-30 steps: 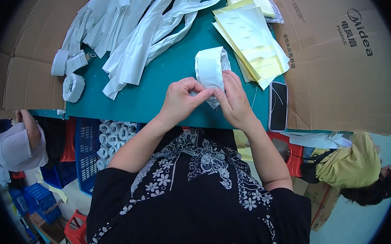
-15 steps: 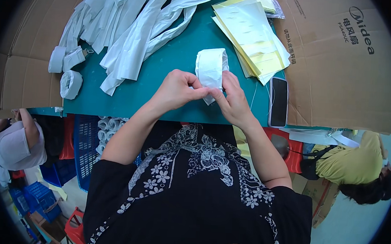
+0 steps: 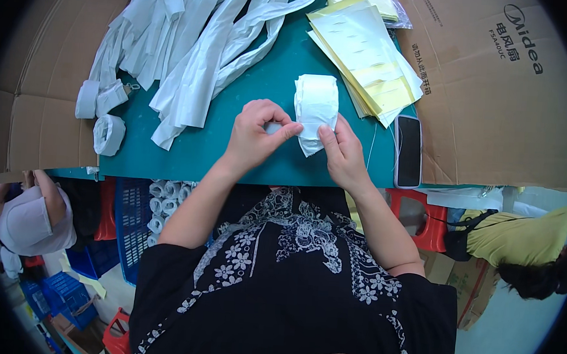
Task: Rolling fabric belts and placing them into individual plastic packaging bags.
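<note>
A white roll of flat strip [image 3: 317,101], wound into a ring, is held up over the green table, its loose pointed end hanging at the bottom. My right hand [image 3: 344,153] grips it from the right, thumb on the front face and fingers behind. On the other side my left hand [image 3: 258,129] is closed in a pinch, thumb and forefinger tips at the roll's left edge. A small pale patch shows inside the curl of those fingers; what it is cannot be made out.
Long white strips [image 3: 192,80] lie at the back left, with several finished rolls [image 3: 109,135] nearby. Yellow-and-white label sheets [image 3: 368,59] and a phone [image 3: 408,151] are at right. Cardboard walls [image 3: 482,118] flank the table [image 3: 245,165]. A blue crate [image 3: 131,226] holds rolls below.
The roll has turned so its flat face shows more to me. My left hand has drawn slightly left from the right thumb, which now presses the roll's front.
</note>
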Tool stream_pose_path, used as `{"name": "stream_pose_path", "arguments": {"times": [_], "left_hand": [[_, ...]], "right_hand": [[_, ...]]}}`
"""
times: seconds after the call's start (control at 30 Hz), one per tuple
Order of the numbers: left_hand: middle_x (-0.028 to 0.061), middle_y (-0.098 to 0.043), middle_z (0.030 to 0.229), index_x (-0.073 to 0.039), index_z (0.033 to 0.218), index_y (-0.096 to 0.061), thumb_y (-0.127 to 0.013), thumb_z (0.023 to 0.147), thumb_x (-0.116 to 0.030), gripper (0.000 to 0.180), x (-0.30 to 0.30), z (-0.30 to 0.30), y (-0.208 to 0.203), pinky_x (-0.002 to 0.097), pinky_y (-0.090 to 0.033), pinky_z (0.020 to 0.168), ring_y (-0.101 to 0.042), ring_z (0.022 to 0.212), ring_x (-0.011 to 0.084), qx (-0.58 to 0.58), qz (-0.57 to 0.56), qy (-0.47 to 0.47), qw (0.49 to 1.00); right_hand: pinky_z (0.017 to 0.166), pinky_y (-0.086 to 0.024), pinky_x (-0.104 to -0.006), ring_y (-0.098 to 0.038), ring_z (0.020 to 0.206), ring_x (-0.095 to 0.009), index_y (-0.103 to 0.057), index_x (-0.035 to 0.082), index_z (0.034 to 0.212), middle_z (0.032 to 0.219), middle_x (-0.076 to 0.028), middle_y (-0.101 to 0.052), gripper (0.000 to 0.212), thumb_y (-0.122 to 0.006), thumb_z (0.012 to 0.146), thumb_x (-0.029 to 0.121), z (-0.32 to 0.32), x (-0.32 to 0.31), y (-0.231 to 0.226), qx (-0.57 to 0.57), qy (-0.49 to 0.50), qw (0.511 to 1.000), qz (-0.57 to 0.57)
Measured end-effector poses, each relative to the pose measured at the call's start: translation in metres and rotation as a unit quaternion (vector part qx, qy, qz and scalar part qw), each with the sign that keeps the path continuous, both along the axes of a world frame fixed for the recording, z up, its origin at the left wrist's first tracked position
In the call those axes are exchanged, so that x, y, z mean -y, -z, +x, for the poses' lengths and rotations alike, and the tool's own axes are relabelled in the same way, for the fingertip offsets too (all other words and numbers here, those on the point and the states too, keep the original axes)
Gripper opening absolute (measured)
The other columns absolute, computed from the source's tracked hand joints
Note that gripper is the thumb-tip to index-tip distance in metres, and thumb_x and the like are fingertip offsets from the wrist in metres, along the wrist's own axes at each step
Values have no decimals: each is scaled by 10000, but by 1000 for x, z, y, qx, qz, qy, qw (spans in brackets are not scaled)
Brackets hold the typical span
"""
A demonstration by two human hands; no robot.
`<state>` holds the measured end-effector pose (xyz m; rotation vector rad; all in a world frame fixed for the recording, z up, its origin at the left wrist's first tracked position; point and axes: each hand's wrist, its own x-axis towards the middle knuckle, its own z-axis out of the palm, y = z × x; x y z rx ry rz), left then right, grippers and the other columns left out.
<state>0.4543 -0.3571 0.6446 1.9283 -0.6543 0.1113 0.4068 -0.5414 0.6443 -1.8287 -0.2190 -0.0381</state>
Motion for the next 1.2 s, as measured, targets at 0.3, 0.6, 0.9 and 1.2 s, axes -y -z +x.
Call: {"name": "stream_pose_path", "arguments": {"times": [0.3,0.6,0.9,1.2], "left_hand": [[26,-548,746,-89,740,-672,-770,676,-190,155,24,9,-24,335,-392,714,-503,789,198,97,-91,-71,989],[10,-569,792,-32,913,-654,-680,807,-148,160,38,-8,-17,262,-402,651,-499,727,126,-280,-282,46,917],[59,-626,957,-46,1121,-537,-731,748,-102,424,33,-13,0,301,-488,613,-599,760,170,-395,-478,199,759],[58,-604,899,-79,1109,-523,-825,621,-193,584,19,-16,-3,251,-448,497,-555,625,112,-393,-404,218,797]], "right_hand": [[873,-415,-284,-517,1016,-140,-480,-16,1200,1099,-94,-558,361,-422,971,256,7,14,-27,41,54,997,45],[856,-406,-365,-494,996,-314,-571,-28,1061,1044,-158,-550,300,-637,810,122,12,24,-61,245,65,940,-228],[855,-427,-349,-504,999,-264,-622,102,1063,1072,-85,-533,408,-728,669,76,10,21,-92,306,-60,903,-295],[827,-477,-314,-566,938,-240,-533,62,905,1154,-118,-422,401,-792,599,52,5,13,-98,276,-69,936,-206]]}}
